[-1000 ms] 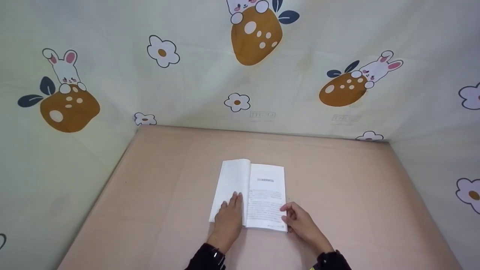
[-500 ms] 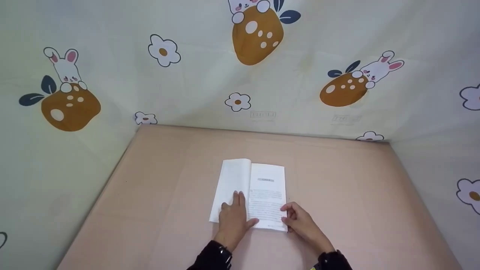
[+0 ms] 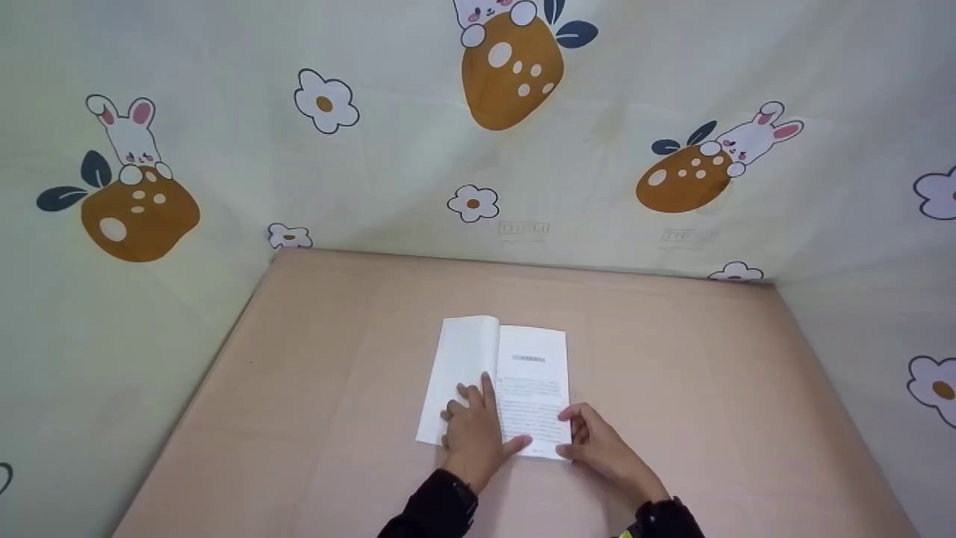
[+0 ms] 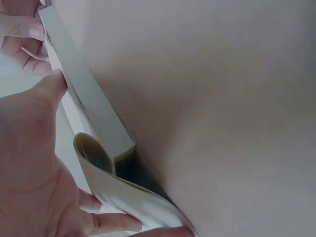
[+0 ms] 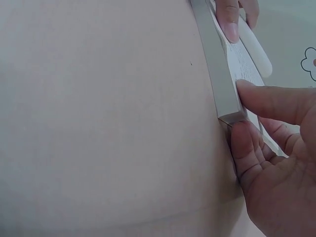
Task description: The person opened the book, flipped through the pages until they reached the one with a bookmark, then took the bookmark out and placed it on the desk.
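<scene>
An open book (image 3: pixel 532 388) lies on the table, its left leaves curving over at the spine and printed text on the right page. Spread across the gutter is my left hand (image 3: pixel 476 433), its fingers on the left page and its thumb on the lower part of the right page. The left wrist view shows the left leaves (image 4: pixel 131 192) bowed up in a loop beside the thick page block (image 4: pixel 91 94). My right hand (image 3: pixel 603 450) grips the lower right corner, thumb (image 5: pixel 266 101) on top of the page and fingers curled against the side of the block.
The book rests on a light brown tabletop (image 3: pixel 336 373). Pale cloth walls (image 3: pixel 388 164) printed with rabbits, fruit and flowers stand at the back and both sides. Dark sleeves (image 3: pixel 441 504) cover both wrists.
My left hand has shifted right toward the spine, fingers spreading and thumb reaching onto the right page. My right thumb has slid slightly down toward the corner. The book stays in place.
</scene>
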`<state>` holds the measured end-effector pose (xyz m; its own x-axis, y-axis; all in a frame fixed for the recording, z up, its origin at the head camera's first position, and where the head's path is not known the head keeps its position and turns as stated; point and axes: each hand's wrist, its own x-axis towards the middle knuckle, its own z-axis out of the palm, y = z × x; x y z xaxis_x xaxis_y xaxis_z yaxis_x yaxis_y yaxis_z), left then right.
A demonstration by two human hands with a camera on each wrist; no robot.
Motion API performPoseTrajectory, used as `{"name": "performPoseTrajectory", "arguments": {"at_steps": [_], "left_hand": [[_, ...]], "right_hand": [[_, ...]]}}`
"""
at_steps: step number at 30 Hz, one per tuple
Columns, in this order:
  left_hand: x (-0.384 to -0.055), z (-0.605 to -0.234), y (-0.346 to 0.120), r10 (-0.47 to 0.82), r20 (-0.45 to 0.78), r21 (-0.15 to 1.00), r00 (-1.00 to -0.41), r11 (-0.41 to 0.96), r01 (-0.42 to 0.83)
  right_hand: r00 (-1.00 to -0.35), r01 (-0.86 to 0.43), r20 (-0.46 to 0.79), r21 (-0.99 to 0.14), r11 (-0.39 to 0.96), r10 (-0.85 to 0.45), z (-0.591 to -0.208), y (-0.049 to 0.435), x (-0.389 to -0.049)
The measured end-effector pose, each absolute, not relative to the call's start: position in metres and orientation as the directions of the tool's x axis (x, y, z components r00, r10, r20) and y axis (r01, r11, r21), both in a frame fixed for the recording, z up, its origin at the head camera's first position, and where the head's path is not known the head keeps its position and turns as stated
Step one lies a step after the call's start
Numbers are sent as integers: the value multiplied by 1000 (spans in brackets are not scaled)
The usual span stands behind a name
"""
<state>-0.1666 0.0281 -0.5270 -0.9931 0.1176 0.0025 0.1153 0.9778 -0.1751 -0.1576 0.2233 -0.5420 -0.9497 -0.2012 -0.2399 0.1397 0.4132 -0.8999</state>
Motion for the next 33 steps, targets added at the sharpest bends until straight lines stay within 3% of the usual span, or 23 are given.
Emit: {"name": "performPoseTrajectory", "arguments": {"at_steps": [10, 17, 33], "left_hand": [[-166, -524, 28, 170, 9, -299, -985, 941, 159], [-163, -525, 27, 185, 23, -297, -983, 940, 170], [-158, -522, 27, 177, -70, -285, -982, 939, 190]], "right_hand": [[-954, 103, -203, -914, 392, -222, -541, 223, -158], [-960, 86, -184, -912, 401, -212, -543, 222, -157], [-966, 77, -176, -894, 441, -188, -542, 220, -156]]}}
